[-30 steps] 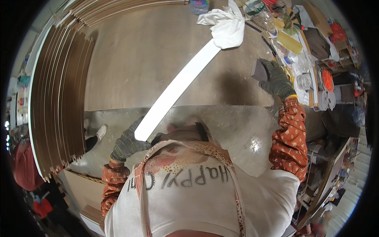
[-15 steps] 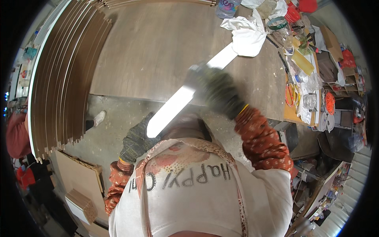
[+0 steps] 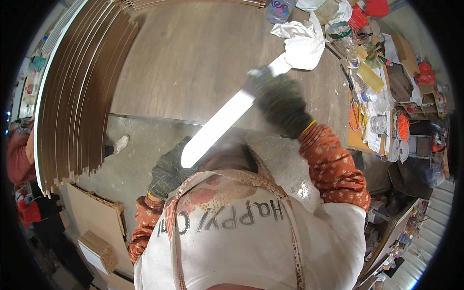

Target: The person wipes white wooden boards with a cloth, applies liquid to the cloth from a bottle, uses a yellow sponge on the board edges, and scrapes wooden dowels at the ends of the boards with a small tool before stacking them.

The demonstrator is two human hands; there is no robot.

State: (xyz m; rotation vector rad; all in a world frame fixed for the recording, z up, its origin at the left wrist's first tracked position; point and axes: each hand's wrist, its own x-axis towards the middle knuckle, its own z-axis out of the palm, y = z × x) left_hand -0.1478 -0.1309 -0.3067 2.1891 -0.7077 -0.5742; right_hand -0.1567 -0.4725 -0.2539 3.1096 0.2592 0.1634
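A long white strip (image 3: 227, 114) slants from near my chest out over the table, its far end at a crumpled white cloth (image 3: 304, 48). My left hand (image 3: 169, 166), in a dark patterned work glove, is closed about the near end from below; its fingertips are hidden by the strip. My right hand (image 3: 282, 102), gloved the same way, lies across the strip's upper part, short of the cloth. Its fingers are closed and press on the strip, with a blurred grey patch at their tips. What they hold there I cannot make out.
Long brown panels (image 3: 82, 96) stand in a row along the left. Behind the cloth is a plastic bottle (image 3: 279, 10). Orange-handled scissors (image 3: 356, 116), a glass jar (image 3: 378, 124) and a yellow block (image 3: 370, 77) crowd the right side. Another person's shoe (image 3: 122, 144) shows beyond the panels.
My right hand has slid up along the white strip, away from me and to the right, toward the cloth. My left hand and the strip have hardly moved.
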